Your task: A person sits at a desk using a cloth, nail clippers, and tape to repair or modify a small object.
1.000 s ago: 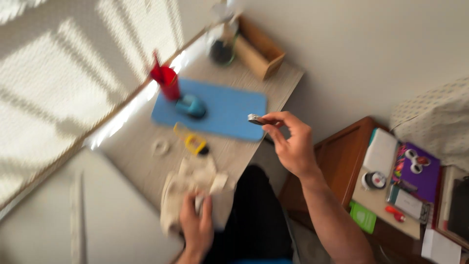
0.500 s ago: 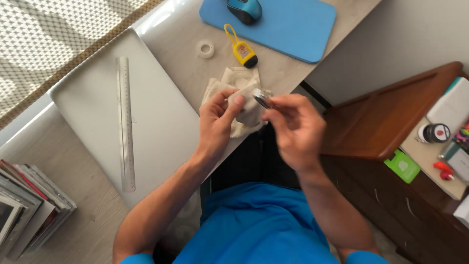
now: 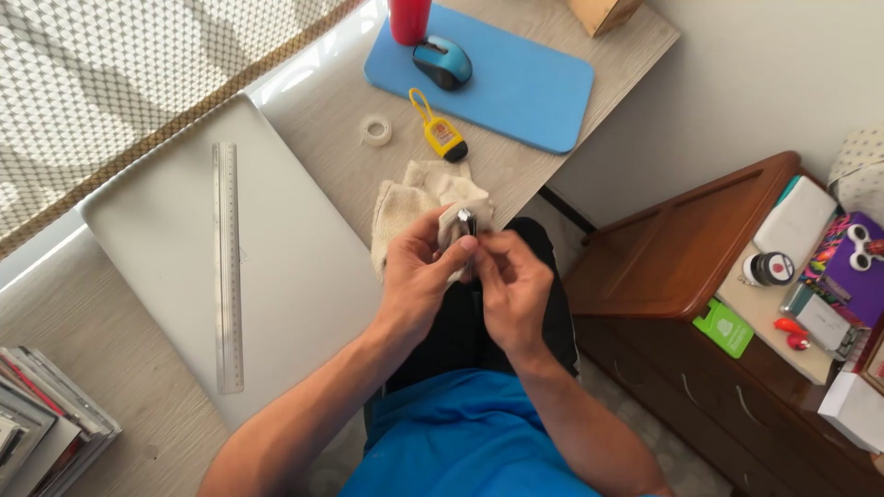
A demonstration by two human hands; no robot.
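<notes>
Two bare hands met just off the near edge of the wooden surface (image 3: 543, 156), over the person's lap. The left hand (image 3: 414, 285) pinched a fold of beige cloth (image 3: 414, 198) around a small metal object (image 3: 466, 221), thumb and fingertips closed on it; the right hand (image 3: 511, 290) pressed in from the other side, its fingers curled shut against the same object. What the object was could not be told: only a short, shiny silver end showed above the fingers.

The cloth looked soft and rumpled, and most of it lay on the surface at the near edge. Just beyond it sat a yellow tag on a loop (image 3: 440, 133) and a clear ring of tape (image 3: 376, 131), near each other but apart. Farther off lay a flat blue mat (image 3: 534, 92) with rounded corners, carrying a blue and grey mouse (image 3: 442, 63) and, at its far left corner, a red cup (image 3: 409, 18).

To the left a closed, smooth silver laptop (image 3: 295, 276) filled much of the surface, with a long clear ruler (image 3: 227, 267) lying along it. Open wood showed between laptop and mat. A stack of magazines (image 3: 41, 423) sat at the near left. To the right, past a gap of floor, stood a dark wooden cabinet (image 3: 672, 267), its polished top bare on the left side and crowded on the right.
</notes>
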